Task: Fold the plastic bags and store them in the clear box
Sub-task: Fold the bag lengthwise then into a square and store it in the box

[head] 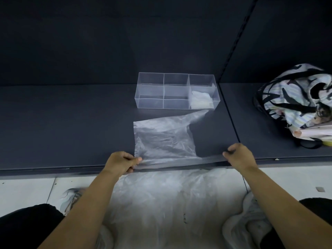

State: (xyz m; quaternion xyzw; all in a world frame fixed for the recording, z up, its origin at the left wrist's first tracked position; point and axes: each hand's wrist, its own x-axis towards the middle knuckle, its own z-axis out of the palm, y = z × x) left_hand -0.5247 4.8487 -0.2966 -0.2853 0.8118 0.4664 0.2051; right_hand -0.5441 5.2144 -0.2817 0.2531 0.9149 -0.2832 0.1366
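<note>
A thin clear plastic bag (161, 139) lies spread flat on the dark shelf, one handle stretching toward the box. My left hand (121, 162) pinches its near left corner at the shelf's front edge. My right hand (238, 154) pinches the bag's other handle, pulled taut along the front edge to the right. Behind the bag stands the clear box (149, 90) with several compartments. A folded white bag (201, 100) sits in its front right compartment.
A patterned black-and-white tote bag (296, 99) stuffed with things sits on the shelf at far right. More clear plastic (170, 203) lies on the white floor between my knees and shoes. A vertical shelf upright (235, 42) rises right of the box.
</note>
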